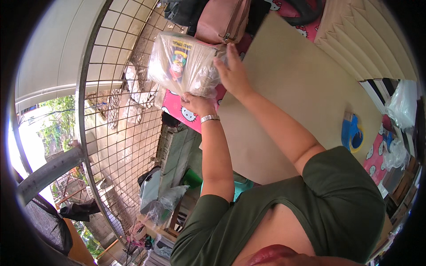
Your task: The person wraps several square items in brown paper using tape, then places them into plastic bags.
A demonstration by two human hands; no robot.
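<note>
Plastic-wrapped package [177, 62], held up in the upper part of the view, left of centre, over the edge of a pink patterned cloth [175, 106]. Boxy in outline, with a colourful cartoon figure showing through clear, wrinkled film. Gripped from below by the left hand [197, 104], with fingers curled around gathered film at the lower edge and a metal-banded wristwatch [210, 118] on the same arm. Flanked on the right by the right hand [234, 75], with fingers extended rather than clenched and thumb at the side of the film; impossible to tell how firmly pressed. Just beyond, near the right fingertips, a dusky pink pouch [222, 20] with a zip. To the right, beneath the right forearm, a broad brown board [284, 62], with a blue tape dispenser [347, 126] lying well apart from both hands. At upper right, a fan of folded brown sheets [355, 44]; lower along the same side, a crumpled clear plastic bag [401, 104]. At far left, wire mesh [108, 68] in a metal frame.
</note>
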